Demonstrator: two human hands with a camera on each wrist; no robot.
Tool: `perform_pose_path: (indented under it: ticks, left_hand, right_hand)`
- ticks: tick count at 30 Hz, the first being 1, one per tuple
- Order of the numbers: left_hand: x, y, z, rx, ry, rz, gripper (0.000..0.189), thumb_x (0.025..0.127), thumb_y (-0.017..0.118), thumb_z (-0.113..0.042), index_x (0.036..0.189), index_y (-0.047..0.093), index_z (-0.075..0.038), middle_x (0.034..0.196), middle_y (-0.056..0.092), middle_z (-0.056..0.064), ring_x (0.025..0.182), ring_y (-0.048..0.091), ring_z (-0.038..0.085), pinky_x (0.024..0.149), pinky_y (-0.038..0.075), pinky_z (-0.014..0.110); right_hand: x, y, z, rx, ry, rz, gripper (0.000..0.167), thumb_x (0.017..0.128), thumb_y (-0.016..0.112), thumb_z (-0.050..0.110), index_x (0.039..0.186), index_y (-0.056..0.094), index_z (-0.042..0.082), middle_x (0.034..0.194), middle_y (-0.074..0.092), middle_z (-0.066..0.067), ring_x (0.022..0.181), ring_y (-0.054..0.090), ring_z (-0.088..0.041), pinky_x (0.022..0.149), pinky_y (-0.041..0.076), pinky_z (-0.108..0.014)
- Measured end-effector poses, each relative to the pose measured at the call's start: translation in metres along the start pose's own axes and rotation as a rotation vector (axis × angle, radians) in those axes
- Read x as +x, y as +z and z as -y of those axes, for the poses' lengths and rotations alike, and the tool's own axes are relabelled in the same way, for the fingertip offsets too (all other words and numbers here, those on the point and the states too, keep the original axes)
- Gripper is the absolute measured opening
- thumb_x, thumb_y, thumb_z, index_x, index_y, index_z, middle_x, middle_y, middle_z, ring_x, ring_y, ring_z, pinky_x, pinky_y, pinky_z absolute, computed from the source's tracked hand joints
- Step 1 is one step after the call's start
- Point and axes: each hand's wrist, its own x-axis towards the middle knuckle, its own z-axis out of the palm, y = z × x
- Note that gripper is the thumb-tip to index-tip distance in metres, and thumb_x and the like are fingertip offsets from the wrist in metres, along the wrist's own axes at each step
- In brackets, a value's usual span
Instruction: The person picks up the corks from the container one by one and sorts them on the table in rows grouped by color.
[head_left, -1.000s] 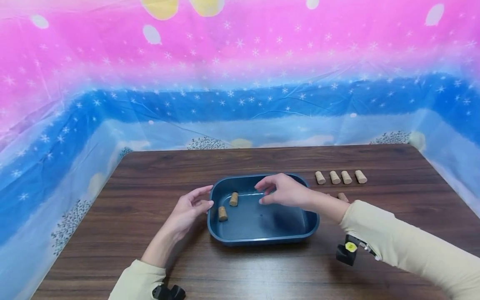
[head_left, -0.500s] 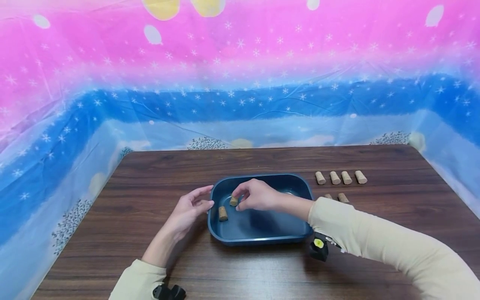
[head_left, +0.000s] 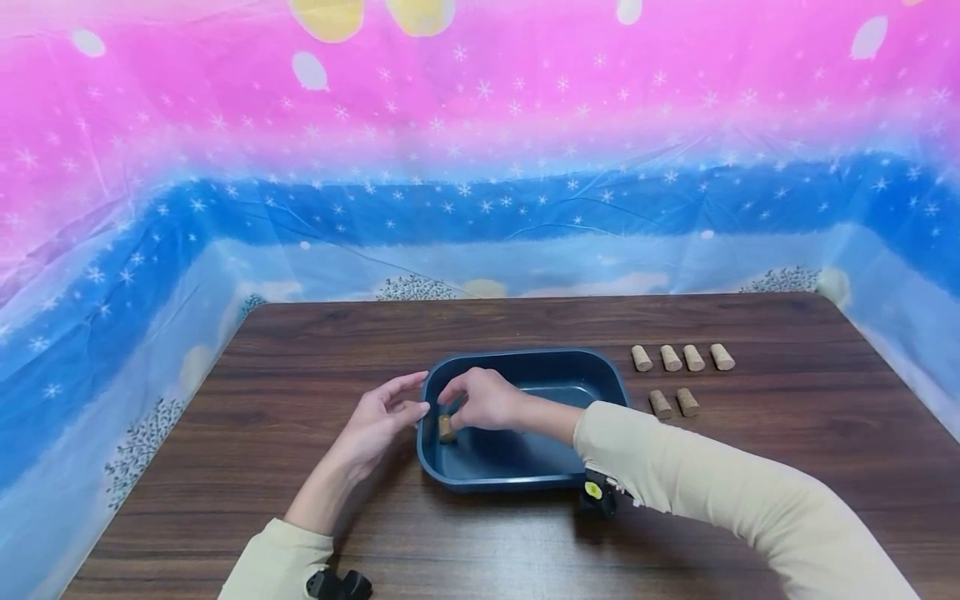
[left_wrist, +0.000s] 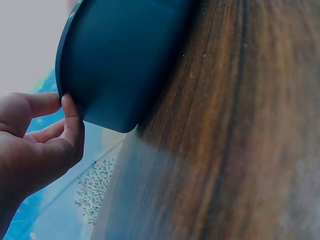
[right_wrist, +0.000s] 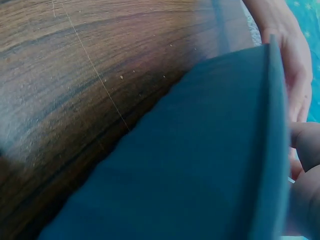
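Note:
A dark blue rectangular tray (head_left: 510, 482) stands on the table in the head view. My left hand (head_left: 378, 429) pinches its left rim between thumb and finger, seen closely in the left wrist view, where the hand (left_wrist: 45, 135) is at the tray's edge (left_wrist: 120, 60). Inside the tray's left end is my right hand (head_left: 483, 400), fingers bent downward around the top of a cork stopper (head_left: 447, 430). The thumb lies against or just beside this cork; a firm grip cannot be made out. The spot of a second cork is hidden by the hand.
Several pale cork stoppers (head_left: 693, 358) lie in a row right of the tray. Two darker corks (head_left: 660, 405) lie in front of them. The wooden table (head_left: 315, 333) is backed by a pink and blue cloth (head_left: 480, 150).
My right hand has moved left inside the tray, first to the rear cork and then to the front-left one. The rear cork is now out of sight. My left hand has stayed put.

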Motion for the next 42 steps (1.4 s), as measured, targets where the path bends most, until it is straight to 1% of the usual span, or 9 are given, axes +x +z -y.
perform_pose_path:
  ticks: [4, 7, 11, 16, 21, 27, 32, 36, 42]
  left_hand:
    - [0.000, 0.000, 0.000, 0.000, 0.007, 0.000, 0.047, 0.097, 0.058, -0.007, 0.142, 0.045, -0.003, 0.124, 0.058, 0.019, 0.101, 0.062, 0.027, 0.102, 0.037, 0.047]
    - [0.000, 0.000, 0.000, -0.001, 0.009, 0.001, 0.048, 0.097, 0.058, -0.007, 0.142, 0.044, -0.003, 0.124, 0.058, 0.020, 0.102, 0.061, 0.028, 0.102, 0.037, 0.047]
    - [-0.001, -0.001, 0.000, -0.001, 0.006, 0.001, 0.048, 0.097, 0.058, -0.007, 0.142, 0.044, -0.003, 0.125, 0.058, 0.020, 0.103, 0.061, 0.029, 0.102, 0.037, 0.047]
    - [-0.001, 0.000, -0.001, 0.000, -0.007, -0.005, 0.047, 0.097, 0.057, -0.007, 0.142, 0.044, -0.003, 0.124, 0.059, 0.020, 0.099, 0.062, 0.027, 0.102, 0.037, 0.046]
    - [0.000, 0.000, -0.001, 0.002, 0.002, -0.002, 0.047, 0.097, 0.057, -0.007, 0.142, 0.044, -0.002, 0.124, 0.059, 0.021, 0.100, 0.062, 0.027, 0.101, 0.039, 0.045]
    - [-0.001, -0.001, -0.001, 0.000, 0.009, 0.005, 0.047, 0.097, 0.057, -0.006, 0.142, 0.043, -0.002, 0.123, 0.059, 0.021, 0.100, 0.062, 0.026, 0.099, 0.039, 0.044]
    - [0.000, -0.001, -0.001, -0.002, 0.011, 0.010, 0.048, 0.097, 0.056, -0.006, 0.143, 0.043, -0.002, 0.123, 0.059, 0.021, 0.101, 0.061, 0.025, 0.098, 0.040, 0.042]
    - [0.000, 0.000, -0.001, 0.001, 0.016, 0.015, 0.048, 0.097, 0.056, -0.006, 0.143, 0.042, -0.001, 0.124, 0.058, 0.021, 0.101, 0.062, 0.025, 0.096, 0.042, 0.040]
    - [0.000, 0.000, 0.001, 0.007, 0.009, 0.009, 0.048, 0.097, 0.057, -0.007, 0.143, 0.043, -0.004, 0.122, 0.061, 0.019, 0.101, 0.063, 0.025, 0.099, 0.041, 0.043]
  right_hand:
    - [0.002, 0.006, 0.001, -0.054, -0.012, -0.001, 0.028, 0.082, 0.076, 0.005, 0.109, 0.071, 0.003, 0.104, 0.070, -0.006, 0.094, 0.063, -0.019, 0.081, 0.051, -0.032]
    - [0.004, 0.009, 0.001, -0.087, -0.035, 0.001, 0.028, 0.081, 0.077, 0.006, 0.108, 0.072, 0.002, 0.103, 0.071, -0.007, 0.089, 0.063, -0.017, 0.080, 0.051, -0.032]
    - [0.007, 0.013, 0.001, -0.115, -0.045, 0.003, 0.028, 0.081, 0.077, 0.006, 0.108, 0.072, 0.001, 0.101, 0.071, -0.007, 0.084, 0.062, -0.015, 0.077, 0.052, -0.030]
    - [0.008, 0.014, 0.001, -0.129, -0.046, 0.005, 0.027, 0.081, 0.077, 0.006, 0.107, 0.072, 0.002, 0.099, 0.071, -0.006, 0.084, 0.062, -0.015, 0.077, 0.051, -0.029]
    - [0.009, 0.013, 0.001, -0.133, -0.061, 0.013, 0.024, 0.082, 0.076, 0.006, 0.105, 0.073, 0.002, 0.098, 0.071, -0.006, 0.083, 0.062, -0.015, 0.077, 0.051, -0.029]
    - [0.006, 0.010, 0.002, -0.129, -0.082, 0.021, 0.024, 0.082, 0.076, 0.007, 0.105, 0.073, 0.003, 0.097, 0.072, -0.005, 0.082, 0.061, -0.014, 0.074, 0.050, -0.027]
    - [0.004, 0.006, 0.000, -0.114, -0.095, 0.027, 0.025, 0.081, 0.077, 0.008, 0.106, 0.073, 0.003, 0.098, 0.072, -0.004, 0.085, 0.061, -0.014, 0.075, 0.050, -0.027]
    - [0.002, 0.001, -0.001, -0.092, -0.089, 0.024, 0.027, 0.082, 0.076, 0.009, 0.108, 0.072, 0.002, 0.101, 0.071, -0.005, 0.087, 0.063, -0.015, 0.074, 0.051, -0.026]
    - [-0.002, -0.010, -0.001, -0.067, -0.064, 0.009, 0.030, 0.083, 0.075, 0.009, 0.112, 0.070, 0.002, 0.105, 0.069, -0.005, 0.090, 0.064, -0.016, 0.074, 0.052, -0.026]
